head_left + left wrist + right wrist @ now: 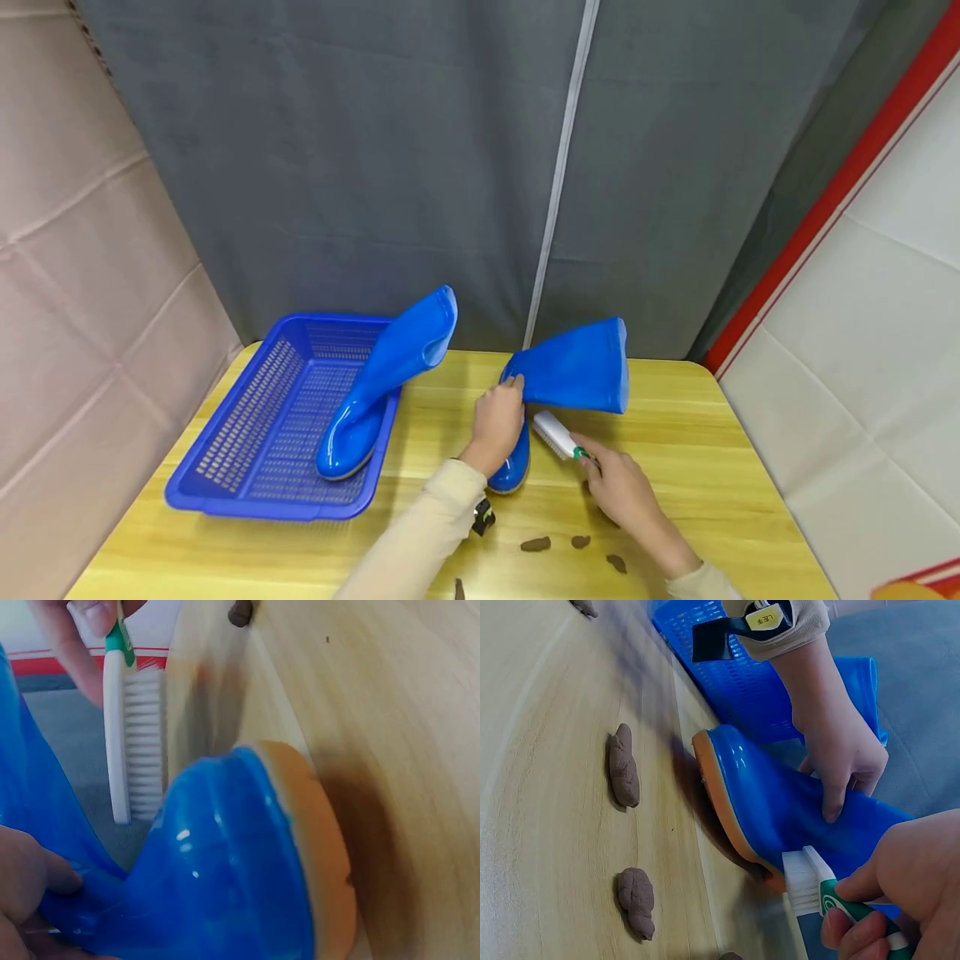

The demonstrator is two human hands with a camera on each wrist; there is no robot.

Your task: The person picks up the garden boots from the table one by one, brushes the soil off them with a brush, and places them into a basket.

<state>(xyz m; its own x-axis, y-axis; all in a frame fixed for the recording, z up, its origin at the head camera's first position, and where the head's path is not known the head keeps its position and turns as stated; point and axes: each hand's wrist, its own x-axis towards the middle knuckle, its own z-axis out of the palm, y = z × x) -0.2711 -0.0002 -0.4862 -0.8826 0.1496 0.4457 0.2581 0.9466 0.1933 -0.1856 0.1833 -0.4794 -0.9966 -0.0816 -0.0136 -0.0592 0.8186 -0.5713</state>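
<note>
A glossy blue rain boot (pixel 570 367) with an orange-tan sole (pixel 724 802) leans over the table, its shaft tipped to the right. My left hand (pixel 498 423) grips it around the ankle, thumb and fingers bent over the rubber. In my right hand (pixel 622 490) is a white scrub brush (pixel 553 433) with a green-and-white handle (pixel 855 909), the fingers curled round that handle. White bristles (pixel 144 742) face the boot and, in the right wrist view, overlap its side near the heel. Another blue boot (pixel 386 375) rests tilted in the blue basket.
The perforated blue basket (pixel 176 483) stands at the table's left. Several brown clay-like lumps (pixel 536 544) lie along the near side of the wooden table (pixel 720 467). A grey curtain (pixel 375 167) hangs behind, with pale panels (pixel 862 375) at both sides.
</note>
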